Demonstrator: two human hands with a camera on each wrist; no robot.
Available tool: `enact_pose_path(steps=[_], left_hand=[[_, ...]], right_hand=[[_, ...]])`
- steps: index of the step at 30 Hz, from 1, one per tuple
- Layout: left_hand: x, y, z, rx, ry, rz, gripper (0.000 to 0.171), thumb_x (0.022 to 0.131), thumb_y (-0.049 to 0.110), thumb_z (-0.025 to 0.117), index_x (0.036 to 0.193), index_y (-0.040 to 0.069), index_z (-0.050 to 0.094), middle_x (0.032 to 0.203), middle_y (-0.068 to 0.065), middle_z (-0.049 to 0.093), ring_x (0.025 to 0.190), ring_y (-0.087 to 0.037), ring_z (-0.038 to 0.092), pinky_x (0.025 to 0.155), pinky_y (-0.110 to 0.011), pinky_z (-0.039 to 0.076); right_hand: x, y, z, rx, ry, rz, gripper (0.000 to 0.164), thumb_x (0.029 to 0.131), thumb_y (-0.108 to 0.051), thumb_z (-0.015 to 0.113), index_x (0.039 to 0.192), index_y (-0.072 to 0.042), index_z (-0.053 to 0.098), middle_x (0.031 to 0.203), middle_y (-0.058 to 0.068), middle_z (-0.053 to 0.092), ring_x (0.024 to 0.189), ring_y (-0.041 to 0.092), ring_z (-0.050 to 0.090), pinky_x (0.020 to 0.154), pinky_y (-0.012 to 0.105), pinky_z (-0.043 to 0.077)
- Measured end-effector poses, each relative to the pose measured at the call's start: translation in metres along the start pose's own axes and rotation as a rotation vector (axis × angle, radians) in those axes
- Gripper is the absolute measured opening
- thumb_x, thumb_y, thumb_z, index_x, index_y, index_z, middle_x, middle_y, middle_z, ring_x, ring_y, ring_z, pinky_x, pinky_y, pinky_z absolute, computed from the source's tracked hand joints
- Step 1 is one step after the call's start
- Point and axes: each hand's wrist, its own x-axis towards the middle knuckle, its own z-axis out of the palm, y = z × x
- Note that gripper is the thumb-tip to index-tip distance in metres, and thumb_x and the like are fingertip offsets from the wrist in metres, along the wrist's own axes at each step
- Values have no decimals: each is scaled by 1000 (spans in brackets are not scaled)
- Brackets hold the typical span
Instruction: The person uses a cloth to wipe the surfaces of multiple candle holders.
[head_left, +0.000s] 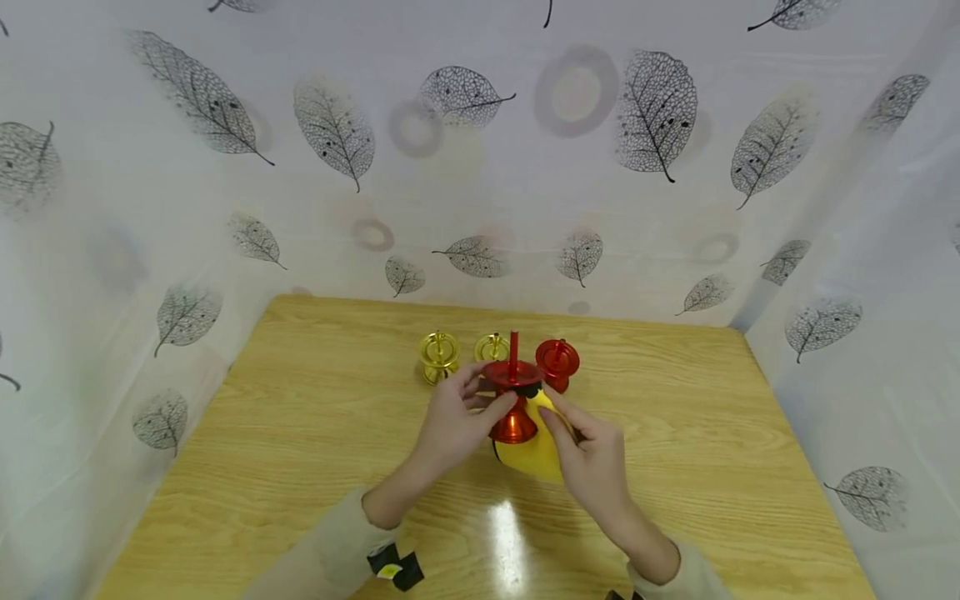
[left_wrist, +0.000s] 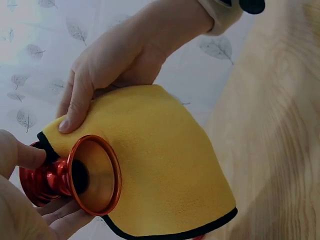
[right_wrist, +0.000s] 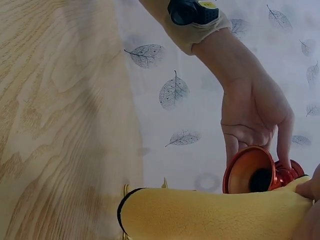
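Observation:
Raised over the table, a shiny red metal candle holder (head_left: 514, 427) stands upright, its thin spike pointing up from the dish. My left hand (head_left: 453, 425) grips it around the waist, with the thumb in front and fingers behind. In the left wrist view, the hollow base of the candle holder (left_wrist: 102, 175) faces the camera. A yellow cloth (head_left: 528, 460) with black edging hangs from my right hand (head_left: 596, 462), pinched between thumb and fingers. One edge of the cloth (left_wrist: 160, 160) lies against the holder just below its dish.
Toward the back of the wooden table (head_left: 337, 417) stand two gold candle holders, one at the left (head_left: 438, 354) and one in the middle (head_left: 492, 346), partly hidden. A second red candle holder (head_left: 558, 358) is behind my right hand. Leaf-printed white sheeting (head_left: 480, 183) surrounds the table.

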Motion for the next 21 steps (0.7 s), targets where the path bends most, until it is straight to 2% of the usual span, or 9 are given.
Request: enact_pose_path(steps=[3, 5, 11, 16, 21], left_hand=[[-2, 4, -4, -16, -10, -9, 52, 85, 18, 74, 133, 11, 55, 115, -9, 71, 97, -23, 70, 81, -31, 60], [-2, 4, -6, -22, -19, -27, 52, 83, 21, 77, 131, 15, 57, 115, -6, 71, 96, -21, 69, 81, -30, 59], [1, 1, -7, -110, -69, -75, 54, 81, 20, 79, 131, 18, 57, 117, -7, 68, 96, -19, 65, 84, -31, 58], [2, 0, -5, -106, -86, -66, 56, 84, 18, 76, 134, 14, 52, 116, -11, 69, 94, -20, 68, 83, -34, 59], [2, -4, -2, -46, -31, -15, 58, 84, 19, 76, 134, 10, 48, 115, -13, 69, 94, -22, 69, 79, -33, 60]], right_hand=[[2, 2, -4, 91, -15, 53, 28, 89, 7, 61, 117, 5, 67, 42, 2, 35, 36, -1, 26, 33, 15, 24], [1, 12, -6, 162, -33, 94, 28, 91, 4, 60, 119, 3, 67, 43, 3, 39, 35, 4, 29, 33, 16, 26], [2, 23, -9, 290, -99, 121, 29, 94, 2, 56, 122, 1, 65, 50, 8, 50, 37, 8, 32, 34, 20, 31], [1, 24, -5, 268, -74, 118, 29, 94, 1, 58, 122, 0, 66, 44, 5, 41, 36, 9, 27, 33, 18, 27], [-4, 16, 7, 129, -10, 34, 30, 90, 3, 63, 119, 1, 67, 42, 0, 34, 35, 1, 25, 32, 14, 23]])
